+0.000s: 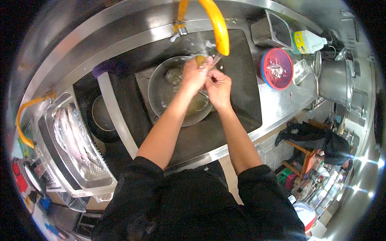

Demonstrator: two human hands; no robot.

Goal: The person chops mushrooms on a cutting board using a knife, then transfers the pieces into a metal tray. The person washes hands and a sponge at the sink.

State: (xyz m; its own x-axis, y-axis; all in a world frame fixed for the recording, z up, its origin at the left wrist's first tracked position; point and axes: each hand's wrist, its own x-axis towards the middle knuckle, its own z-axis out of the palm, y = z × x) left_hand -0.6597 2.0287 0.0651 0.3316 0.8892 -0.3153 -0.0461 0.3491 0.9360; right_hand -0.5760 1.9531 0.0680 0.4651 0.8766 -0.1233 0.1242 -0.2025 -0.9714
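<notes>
Both hands meet under the yellow faucet (pixel 219 27), whose stream of water runs onto them. My left hand (pixel 194 73) has its fingers curled around a small yellow-green object (pixel 200 61), too blurred to name. Close against it, my right hand (pixel 219 89) has bent fingers; whether they pinch anything is hidden. Below the hands, a wide round metal pan (pixel 156 102) rests in the dark sink basin (pixel 238 99). Water and more greenish shapes, blurred, show inside the pan.
Whole fish (pixel 69 135) lie in a perforated metal tray (pixel 99 183) at left. A metal divider (pixel 113 111) separates the basins; a dark pan (pixel 104 113) sits in the left one. On the right counter stand a red colander (pixel 279 79), a plastic jug (pixel 312 42) and a large pot (pixel 336 81).
</notes>
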